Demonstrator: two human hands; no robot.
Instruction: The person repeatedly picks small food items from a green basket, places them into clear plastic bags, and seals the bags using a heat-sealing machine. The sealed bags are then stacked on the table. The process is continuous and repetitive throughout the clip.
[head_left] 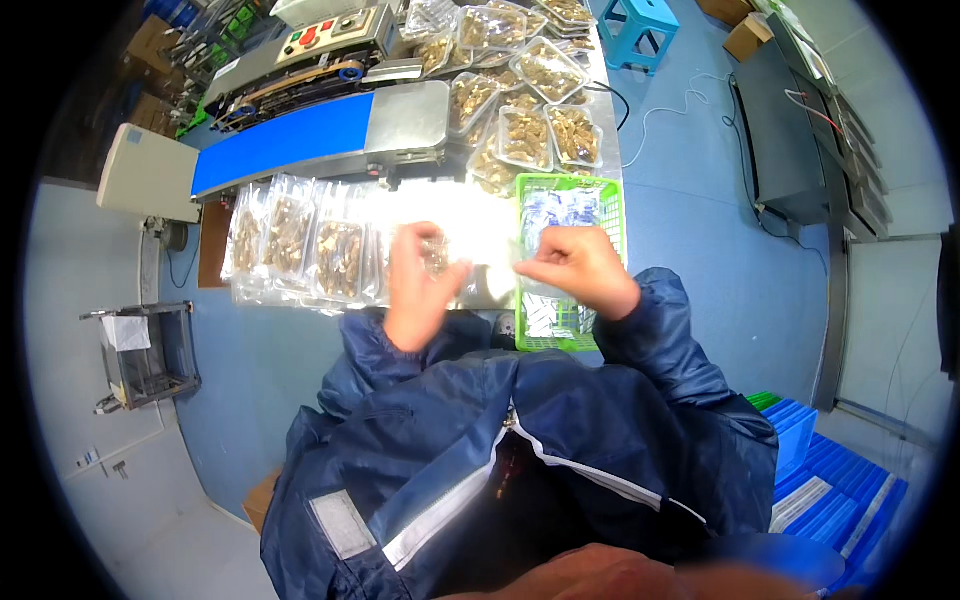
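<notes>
Over the bright, glaring part of the table (490,215) is my left hand (412,290), thumb and fingers apart. Beneath it lies a clear pouch (435,257) with brown pieces inside, partly washed out by the light. My right hand (585,265) is above a green plastic basket (621,225), thumb and forefinger pinched together; what they hold, if anything, cannot be made out. Small white and blue packets (560,208) fill the basket. To the left of my left hand, several clear pouches of brown pieces (290,235) lie side by side, overlapping.
Behind the pouches runs a blue conveyor belt (285,145) with a control panel (322,35) beyond. Clear trays of brown pieces (550,72) are piled at the back. A blue stool (640,30) stands at the far right, blue crates (835,495) at the near right, a metal cart (150,355) at left.
</notes>
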